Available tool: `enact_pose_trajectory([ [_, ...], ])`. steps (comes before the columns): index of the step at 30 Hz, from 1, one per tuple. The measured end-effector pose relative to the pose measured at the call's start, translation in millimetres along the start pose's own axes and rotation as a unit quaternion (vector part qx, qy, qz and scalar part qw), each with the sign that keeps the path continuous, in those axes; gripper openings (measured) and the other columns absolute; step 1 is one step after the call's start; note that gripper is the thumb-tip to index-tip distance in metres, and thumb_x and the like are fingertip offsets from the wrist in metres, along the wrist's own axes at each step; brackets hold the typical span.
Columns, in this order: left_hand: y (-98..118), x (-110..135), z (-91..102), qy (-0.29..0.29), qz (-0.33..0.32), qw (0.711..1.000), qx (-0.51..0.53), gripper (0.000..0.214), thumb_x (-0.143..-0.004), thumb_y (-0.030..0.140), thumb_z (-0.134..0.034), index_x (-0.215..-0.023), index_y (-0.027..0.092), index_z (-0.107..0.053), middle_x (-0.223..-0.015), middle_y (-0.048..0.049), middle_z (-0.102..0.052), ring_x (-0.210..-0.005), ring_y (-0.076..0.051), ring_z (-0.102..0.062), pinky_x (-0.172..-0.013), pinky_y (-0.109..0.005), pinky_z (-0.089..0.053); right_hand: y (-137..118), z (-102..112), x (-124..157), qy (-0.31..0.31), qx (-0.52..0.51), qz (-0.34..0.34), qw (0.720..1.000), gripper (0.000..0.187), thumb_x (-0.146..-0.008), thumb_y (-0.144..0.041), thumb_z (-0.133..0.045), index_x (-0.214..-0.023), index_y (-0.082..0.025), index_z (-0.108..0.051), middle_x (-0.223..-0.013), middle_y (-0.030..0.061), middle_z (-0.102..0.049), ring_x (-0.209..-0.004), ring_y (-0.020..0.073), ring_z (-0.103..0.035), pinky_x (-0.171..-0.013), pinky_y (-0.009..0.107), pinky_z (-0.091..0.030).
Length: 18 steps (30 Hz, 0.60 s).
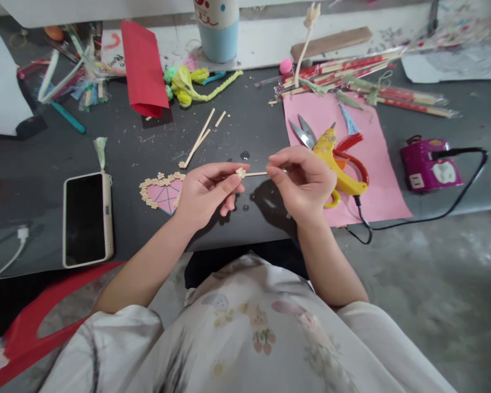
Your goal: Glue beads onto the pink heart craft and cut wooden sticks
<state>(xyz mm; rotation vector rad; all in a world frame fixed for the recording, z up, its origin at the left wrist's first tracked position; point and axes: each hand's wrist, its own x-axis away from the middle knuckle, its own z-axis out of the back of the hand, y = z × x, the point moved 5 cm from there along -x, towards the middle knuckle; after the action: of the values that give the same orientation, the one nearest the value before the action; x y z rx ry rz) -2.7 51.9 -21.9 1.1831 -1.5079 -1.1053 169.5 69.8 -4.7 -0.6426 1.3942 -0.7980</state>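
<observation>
My left hand (208, 191) pinches a small cream flower (241, 173) between thumb and forefinger. From the flower a thin pale stick (256, 174) runs to the right, its other end held in the closed fingertips of my right hand (305, 180). Flower and stick meet end to end just above the table. Partly behind my left hand lies a pink heart (155, 192) edged with similar small flowers and crossed by dark lines. Beyond it rest some loose pale sticks (199, 143), one with a flower at its tip. Two clear glue-like blobs (245, 155) sit near my fingers.
On pink paper (387, 180) at right lie a yellow glue gun (343, 179) and scissors (305, 132). Its cord reaches a purple box (431, 166). A phone (87, 221) lies left. Behind stand a cup (218, 38), a red paper piece (145, 68) and wrapped sticks (401, 95).
</observation>
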Motion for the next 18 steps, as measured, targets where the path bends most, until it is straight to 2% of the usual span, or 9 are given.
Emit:
enact_pose_trajectory([
  [6,2,0,-2.5,-0.013,0.032,0.999,0.037,0.029,-0.076,0.039,-0.076,-0.096,0.018,-0.075,-0.064,0.0016,-0.066,-0.036,-0.003,-0.05,-0.029,-0.014,-0.035,-5,4,-5,-0.003,0.005,-0.006,1.0,0.013,-0.085,-0.014,-0.065,-0.095,-0.022,-0.07,-0.086,0.0011,-0.068,-0.08,0.0138,-0.065,-0.068,0.031,-0.056],
  [13,-6,1,-2.4,-0.039,0.046,0.998,0.028,0.034,-0.077,0.043,-0.075,-0.099,0.017,-0.073,-0.065,0.0007,-0.068,-0.035,-0.003,-0.05,-0.03,-0.014,-0.036,-25,-5,-11,-0.142,0.093,0.023,0.985,0.018,-0.088,-0.017,-0.06,-0.101,-0.024,-0.071,-0.09,0.001,-0.068,-0.08,0.0134,-0.063,-0.07,0.031,-0.054],
  [18,-8,2,-2.2,-0.044,0.059,0.997,0.016,0.036,-0.076,0.045,-0.075,-0.097,0.017,-0.072,-0.064,0.0003,-0.069,-0.035,-0.004,-0.05,-0.03,-0.015,-0.037,-30,-7,-17,-0.208,0.128,0.038,0.969,0.017,-0.087,-0.018,-0.062,-0.098,-0.024,-0.073,-0.087,0.0017,-0.065,-0.08,0.0142,-0.063,-0.071,0.031,-0.053],
])
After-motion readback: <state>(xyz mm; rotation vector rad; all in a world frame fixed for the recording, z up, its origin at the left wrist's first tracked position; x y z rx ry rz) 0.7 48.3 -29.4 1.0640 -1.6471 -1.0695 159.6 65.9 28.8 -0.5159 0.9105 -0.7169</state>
